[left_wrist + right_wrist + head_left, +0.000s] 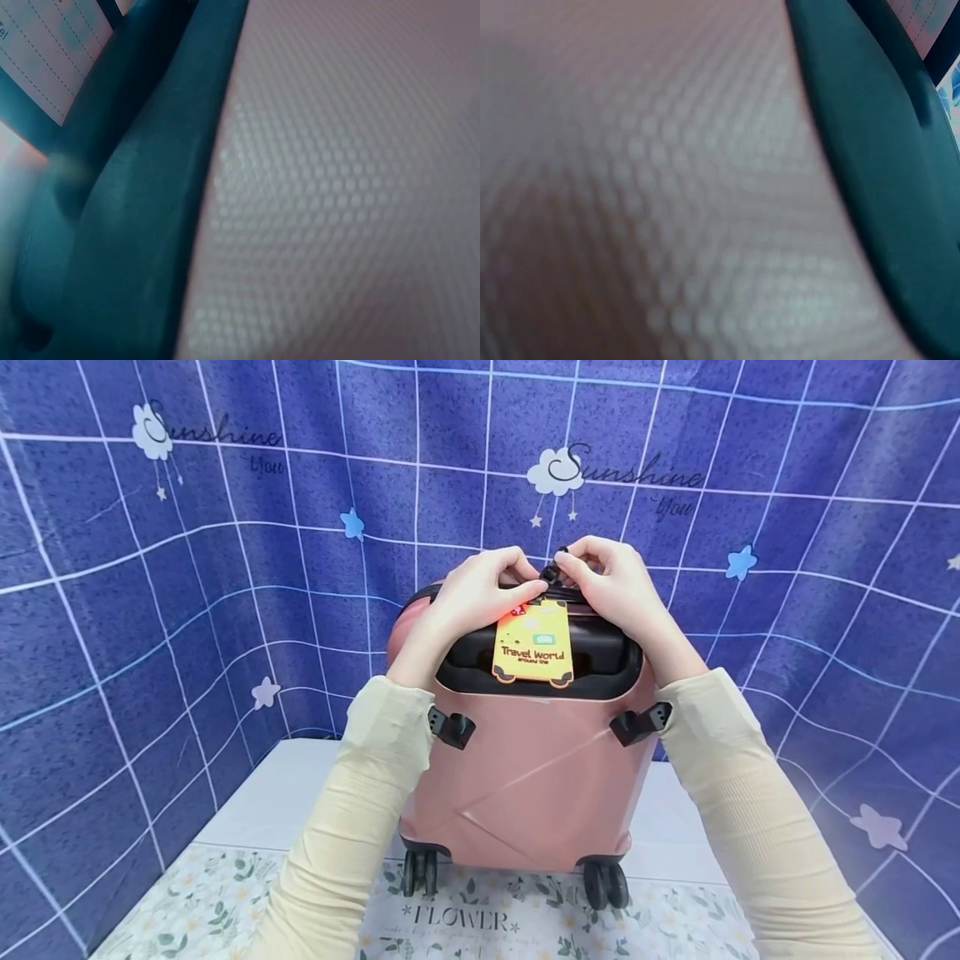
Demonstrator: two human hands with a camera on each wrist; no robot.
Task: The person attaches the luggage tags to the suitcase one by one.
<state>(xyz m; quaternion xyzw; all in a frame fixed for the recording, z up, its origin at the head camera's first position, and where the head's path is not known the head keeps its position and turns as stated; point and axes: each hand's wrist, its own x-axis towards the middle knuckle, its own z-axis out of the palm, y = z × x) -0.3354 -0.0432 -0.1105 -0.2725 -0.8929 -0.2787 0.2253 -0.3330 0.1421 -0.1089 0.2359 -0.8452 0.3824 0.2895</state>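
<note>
A pink suitcase [525,777] stands upright in the head view, its top handle area [600,647] black. Over that area hangs a yellow luggage tag [532,639] printed "Travel World". My left hand [486,583] pinches the base of the tag's black strap [551,573] between thumb and fingers. Just to its right, my right hand [617,578] pinches the strap's upper end. Both wrist views are filled by the suitcase's blurred, textured shell [337,187] and dark trim [877,180]; neither hand shows there.
Black wheels [605,883] of the suitcase rest on a floral cloth [465,918] marked "FLOWER". Behind and to both sides hangs a blue gridded curtain [247,552] with clouds and stars. Black wrist mounts [450,727] sit close to the suitcase front.
</note>
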